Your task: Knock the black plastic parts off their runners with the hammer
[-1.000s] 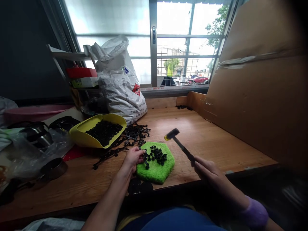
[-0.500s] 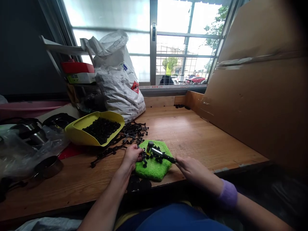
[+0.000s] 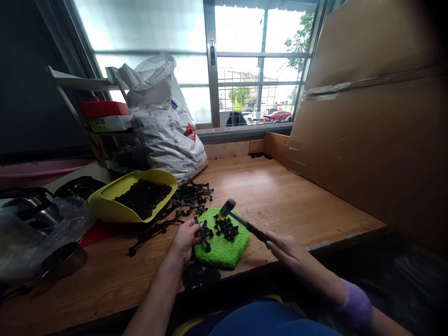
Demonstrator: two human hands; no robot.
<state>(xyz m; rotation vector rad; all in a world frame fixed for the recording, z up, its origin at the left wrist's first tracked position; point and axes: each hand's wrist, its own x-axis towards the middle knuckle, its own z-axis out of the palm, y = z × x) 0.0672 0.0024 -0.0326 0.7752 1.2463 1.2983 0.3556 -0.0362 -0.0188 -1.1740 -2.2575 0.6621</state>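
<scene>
My left hand (image 3: 186,237) pinches a black branched plastic piece (image 3: 206,239) over the left side of a green fuzzy mat (image 3: 224,256). Closed round the black handle of a small hammer (image 3: 247,225) is my right hand (image 3: 287,248). The hammer's dark head with a yellow face is raised above the mat's back part. Several small black parts (image 3: 227,229) lie in a pile on the mat, under and in front of the hammer head.
Left of the mat are more black branched pieces (image 3: 192,196) and a yellow scoop tray (image 3: 115,210) of small black parts. A white sack (image 3: 164,126) stands behind; cardboard (image 3: 364,140) walls the right. A metal cup (image 3: 66,259) sits at left.
The hammer has lifted away from the piece, its head higher, and my right hand has moved right. The black piece in my left hand is tilted differently. The camera view has shifted slightly.
</scene>
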